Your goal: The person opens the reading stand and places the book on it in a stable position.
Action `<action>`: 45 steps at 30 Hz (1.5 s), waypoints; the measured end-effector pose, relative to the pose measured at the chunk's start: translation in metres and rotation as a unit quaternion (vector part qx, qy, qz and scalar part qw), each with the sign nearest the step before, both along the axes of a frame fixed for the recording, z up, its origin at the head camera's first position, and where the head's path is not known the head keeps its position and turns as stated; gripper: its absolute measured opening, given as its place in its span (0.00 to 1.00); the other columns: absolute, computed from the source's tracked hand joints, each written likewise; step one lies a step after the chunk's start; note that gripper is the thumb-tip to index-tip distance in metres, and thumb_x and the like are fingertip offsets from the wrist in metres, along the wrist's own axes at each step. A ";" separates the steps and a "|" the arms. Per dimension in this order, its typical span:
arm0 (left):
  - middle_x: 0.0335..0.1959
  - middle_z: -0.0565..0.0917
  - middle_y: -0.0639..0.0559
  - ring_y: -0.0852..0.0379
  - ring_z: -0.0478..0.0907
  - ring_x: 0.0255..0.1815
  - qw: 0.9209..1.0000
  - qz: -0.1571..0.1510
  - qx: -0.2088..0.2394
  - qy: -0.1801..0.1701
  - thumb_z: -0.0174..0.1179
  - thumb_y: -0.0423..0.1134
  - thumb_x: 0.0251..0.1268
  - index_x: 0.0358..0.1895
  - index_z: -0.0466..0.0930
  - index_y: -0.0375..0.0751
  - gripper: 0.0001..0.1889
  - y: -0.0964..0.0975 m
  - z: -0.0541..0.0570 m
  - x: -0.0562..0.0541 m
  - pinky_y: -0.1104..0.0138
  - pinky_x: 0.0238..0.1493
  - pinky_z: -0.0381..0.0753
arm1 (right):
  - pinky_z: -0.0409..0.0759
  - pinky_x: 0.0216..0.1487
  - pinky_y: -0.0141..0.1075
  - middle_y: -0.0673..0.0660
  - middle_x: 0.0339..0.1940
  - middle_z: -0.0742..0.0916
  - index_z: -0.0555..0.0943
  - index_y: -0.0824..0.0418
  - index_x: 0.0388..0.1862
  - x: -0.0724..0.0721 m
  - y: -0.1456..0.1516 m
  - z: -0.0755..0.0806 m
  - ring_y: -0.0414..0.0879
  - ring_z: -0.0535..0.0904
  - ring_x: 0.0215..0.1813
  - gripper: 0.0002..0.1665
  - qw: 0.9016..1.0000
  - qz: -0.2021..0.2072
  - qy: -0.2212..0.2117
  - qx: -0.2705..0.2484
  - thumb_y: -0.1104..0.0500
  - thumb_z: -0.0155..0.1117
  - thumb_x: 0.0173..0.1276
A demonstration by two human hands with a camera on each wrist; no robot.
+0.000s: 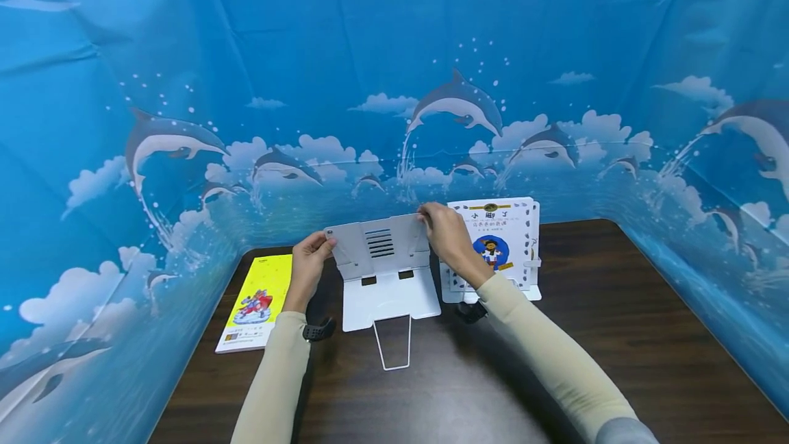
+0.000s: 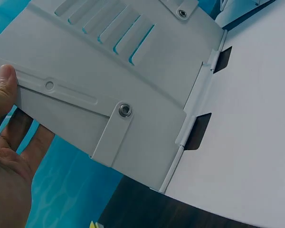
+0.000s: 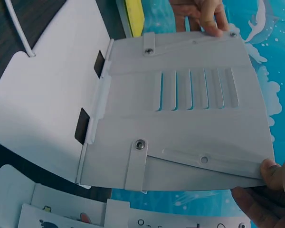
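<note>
A white metal book stand (image 1: 383, 252) is unfolded on the table, its slotted back panel raised and its flat plate (image 1: 385, 300) toward me. A thin wire loop (image 1: 392, 355) sticks out from the plate's front edge. My left hand (image 1: 308, 262) pinches the panel's upper left corner, thumb on the near face, as the left wrist view shows. At the upper right corner my right hand (image 1: 448, 235) pinches the panel between thumb and fingers (image 3: 251, 206). Riveted side arms (image 2: 104, 133) lie along both sides of the panel.
To the left lies a yellow book (image 1: 261, 303) with a red figure on its cover. On the right, a second white stand (image 1: 533, 291) holds an upright white picture book (image 1: 518, 225). A blue dolphin-print curtain (image 1: 370, 88) closes off the dark wooden table (image 1: 616, 334) behind.
</note>
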State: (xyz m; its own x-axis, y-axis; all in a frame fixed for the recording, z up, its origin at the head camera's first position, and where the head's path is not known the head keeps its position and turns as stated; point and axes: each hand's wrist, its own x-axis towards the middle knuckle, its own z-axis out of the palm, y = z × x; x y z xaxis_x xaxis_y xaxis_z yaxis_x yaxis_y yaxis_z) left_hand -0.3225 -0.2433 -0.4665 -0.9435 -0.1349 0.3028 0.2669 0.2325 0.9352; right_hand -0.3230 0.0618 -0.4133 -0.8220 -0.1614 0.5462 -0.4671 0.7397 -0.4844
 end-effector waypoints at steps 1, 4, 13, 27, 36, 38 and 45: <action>0.51 0.93 0.54 0.68 0.86 0.48 1.000 -0.002 -0.002 -0.003 0.63 0.34 0.77 0.62 0.85 0.35 0.15 0.001 0.000 -0.002 0.74 0.55 0.86 | 0.89 0.52 0.45 0.62 0.50 0.92 0.87 0.65 0.54 0.001 0.001 0.000 0.54 0.91 0.50 0.12 1.000 -0.001 0.001 0.000 0.60 0.62 0.82; 0.57 0.91 0.44 0.68 0.85 0.50 1.000 -0.001 -0.006 -0.006 0.63 0.34 0.78 0.62 0.85 0.37 0.15 0.005 0.000 -0.006 0.70 0.59 0.86 | 0.90 0.51 0.45 0.62 0.49 0.92 0.88 0.65 0.53 0.001 0.003 -0.002 0.54 0.91 0.48 0.12 1.000 -0.006 0.009 0.004 0.60 0.62 0.82; 0.55 0.91 0.40 0.64 0.86 0.50 1.000 0.014 -0.007 -0.016 0.64 0.34 0.77 0.61 0.86 0.38 0.14 0.011 -0.002 -0.015 0.54 0.65 0.85 | 0.88 0.49 0.45 0.62 0.52 0.90 0.86 0.64 0.57 0.006 0.010 -0.003 0.53 0.89 0.50 0.13 1.000 0.001 0.028 0.007 0.59 0.64 0.81; 0.53 0.92 0.47 0.66 0.84 0.51 0.999 0.017 0.010 -0.039 0.63 0.36 0.79 0.62 0.86 0.38 0.14 0.013 -0.003 -0.014 0.51 0.70 0.81 | 0.86 0.42 0.34 0.52 0.41 0.91 0.89 0.59 0.46 0.069 -0.017 -0.010 0.42 0.86 0.41 0.05 0.985 0.159 0.035 0.060 0.64 0.70 0.75; 0.50 0.93 0.54 0.70 0.85 0.49 0.999 0.018 0.010 -0.037 0.63 0.36 0.78 0.62 0.86 0.39 0.15 0.013 -0.002 -0.016 0.57 0.68 0.83 | 0.78 0.37 0.26 0.44 0.33 0.89 0.90 0.51 0.39 0.098 -0.038 -0.064 0.31 0.78 0.33 0.01 0.937 0.271 -0.088 0.202 0.57 0.74 0.73; 0.50 0.93 0.54 0.69 0.85 0.50 0.999 0.018 0.010 -0.036 0.63 0.36 0.78 0.62 0.86 0.39 0.15 0.013 -0.002 -0.015 0.55 0.69 0.83 | 0.74 0.33 0.25 0.42 0.30 0.87 0.89 0.50 0.37 0.102 -0.039 -0.074 0.30 0.75 0.30 0.03 0.928 0.278 -0.097 0.229 0.54 0.75 0.72; 0.51 0.91 0.48 0.58 0.86 0.56 0.999 0.018 0.008 -0.040 0.63 0.37 0.78 0.61 0.86 0.40 0.14 0.013 -0.004 -0.011 0.50 0.72 0.80 | 0.71 0.30 0.25 0.40 0.30 0.83 0.87 0.48 0.32 0.112 -0.041 -0.091 0.30 0.74 0.29 0.06 0.915 0.276 -0.087 0.282 0.53 0.79 0.65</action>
